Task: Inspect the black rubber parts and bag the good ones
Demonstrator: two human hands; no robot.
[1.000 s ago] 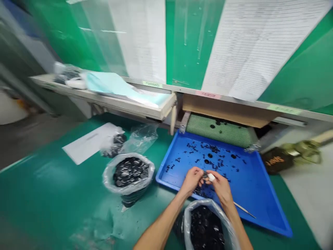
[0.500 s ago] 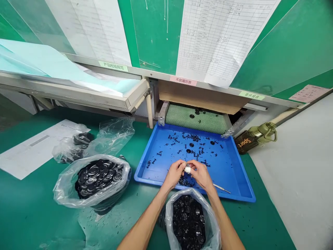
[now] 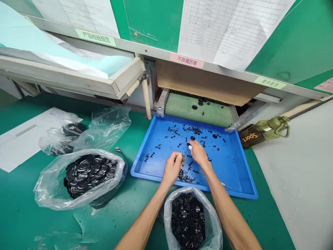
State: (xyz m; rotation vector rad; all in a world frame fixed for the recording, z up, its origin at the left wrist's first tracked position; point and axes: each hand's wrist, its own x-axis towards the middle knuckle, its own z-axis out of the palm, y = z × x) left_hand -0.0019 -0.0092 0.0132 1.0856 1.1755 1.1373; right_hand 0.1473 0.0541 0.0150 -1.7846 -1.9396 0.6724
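Over the blue tray point(image 3: 221, 173), my left hand point(image 3: 171, 169) pinches a round dark disc point(image 3: 184, 158) between thumb and fingers; light falls on its ringed face. My right hand point(image 3: 199, 153) reaches farther into the tray, its fingers closed at a small black disc point(image 3: 189, 143) that is partly hidden. Something white point(image 3: 190, 147) shows at the right fingertips; whether it is a finger cover or a held piece I cannot tell. More black discs lie beyond, one point(image 3: 193, 138) just past the right hand and another point(image 3: 214, 136) to its right. Small black scraps point(image 3: 185, 176) litter the tray.
A green ribbed conveyor point(image 3: 197, 113) meets the tray's far edge. Plastic bags of black discs point(image 3: 88, 173) and of black pieces point(image 3: 188, 222) stand at left and in front. A thin tool point(image 3: 225, 185) lies in the tray; a bottle point(image 3: 264, 131) lies to the right.
My hands have parted from their joined position. The left keeps a disc, while my right hand has moved forward to a black disc on the tray. The view has shifted slightly.
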